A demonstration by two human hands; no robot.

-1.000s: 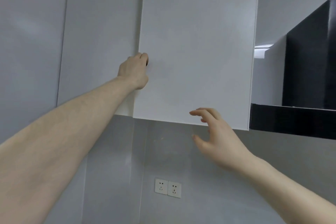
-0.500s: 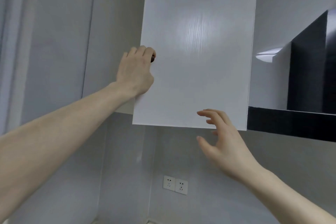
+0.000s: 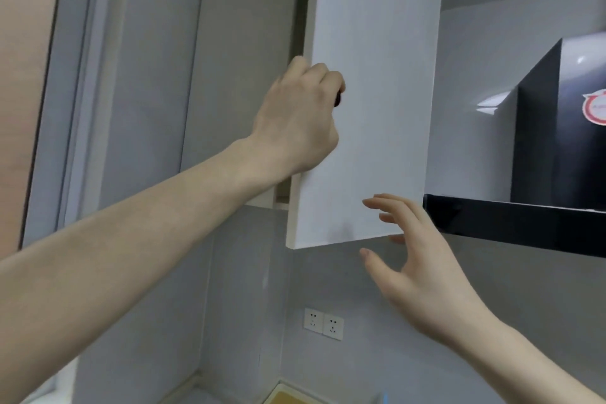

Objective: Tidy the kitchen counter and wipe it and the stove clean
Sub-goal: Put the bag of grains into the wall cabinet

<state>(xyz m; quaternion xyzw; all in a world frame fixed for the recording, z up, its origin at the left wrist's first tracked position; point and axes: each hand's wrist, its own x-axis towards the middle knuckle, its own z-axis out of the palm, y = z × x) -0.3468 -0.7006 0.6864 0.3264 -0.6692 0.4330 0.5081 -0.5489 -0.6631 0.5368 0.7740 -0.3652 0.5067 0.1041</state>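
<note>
A person's left hand [image 3: 296, 121] curls its fingers round the small dark knob [image 3: 337, 98] of a white wall-cabinet door [image 3: 370, 108], ajar above the counter; the right hand [image 3: 416, 266], fingers spread and holding nothing, hovers at the door's lower corner. A hard swing could strike the adjacent black range hood [image 3: 524, 223].

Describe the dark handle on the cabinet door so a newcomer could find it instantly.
Start at the black range hood; left of it hangs a white cabinet door, ajar. The handle sits near its left edge, gripped by the left hand: the door's only dark spot.
</note>
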